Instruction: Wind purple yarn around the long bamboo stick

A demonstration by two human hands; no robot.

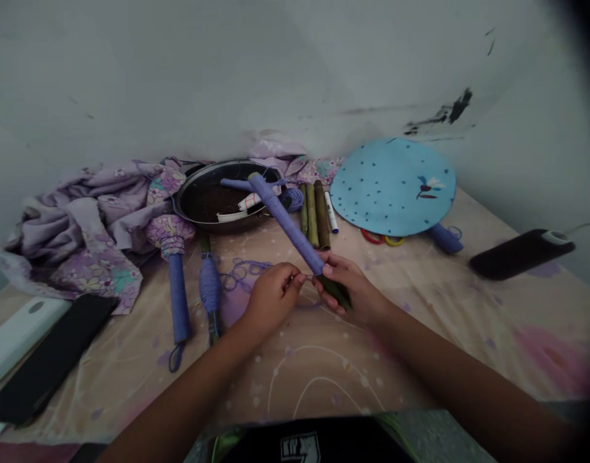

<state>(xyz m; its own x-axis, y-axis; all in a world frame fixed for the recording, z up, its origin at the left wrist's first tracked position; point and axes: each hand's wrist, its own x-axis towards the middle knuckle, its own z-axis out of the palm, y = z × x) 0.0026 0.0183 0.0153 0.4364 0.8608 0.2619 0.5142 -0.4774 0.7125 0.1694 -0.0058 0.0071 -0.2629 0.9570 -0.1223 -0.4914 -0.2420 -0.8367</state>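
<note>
The right hand point(350, 286) curls its fingers around the green end of the purple-wrapped stick point(289, 224), above the table point(324, 366), back from its front edge. The left hand point(274, 289) pinches a cord point(309, 277) between thumb and forefinger. The white print point(301, 448) on the black garment point(357, 440) is illegible.

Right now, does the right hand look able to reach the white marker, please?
Probably not without letting go: the right hand grips the purple-wrapped stick, though nothing seems to block the white marker.
</note>
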